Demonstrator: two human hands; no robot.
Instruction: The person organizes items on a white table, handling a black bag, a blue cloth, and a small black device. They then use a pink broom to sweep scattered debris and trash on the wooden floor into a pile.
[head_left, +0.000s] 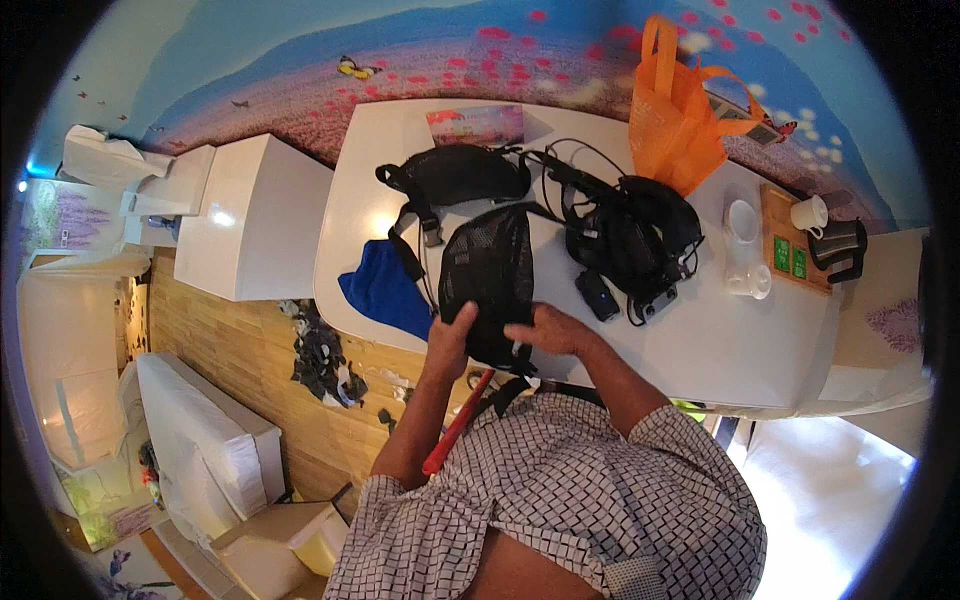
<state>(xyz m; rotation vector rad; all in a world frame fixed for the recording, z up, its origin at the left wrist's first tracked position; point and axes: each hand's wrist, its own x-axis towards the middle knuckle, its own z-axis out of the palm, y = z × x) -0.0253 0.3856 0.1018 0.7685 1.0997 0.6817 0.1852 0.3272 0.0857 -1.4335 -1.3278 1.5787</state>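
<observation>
My left hand (448, 346) grips the near left side of a black mesh pouch (486, 259), its thumb lying over the fabric. On the opposite side my right hand (553, 330) holds the same pouch, with some fingers partly hidden. The pouch hangs over the near edge of a white table (720, 352). Behind it lies a black padded waist bag (469, 176) with a strap and a plastic buckle (432, 231). A blue cloth (386, 289) is beside my left hand. Right of the pouch sits a tangle of black straps and cables (630, 236), with a small black device (598, 295) before it.
An orange bag (671, 112) stands at the back. To the right are white cups (808, 215), a wooden tray (780, 202) and a black kettle (836, 247). A red stick (457, 427) slants beside my body. Scraps (322, 360) litter the wooden floor at left.
</observation>
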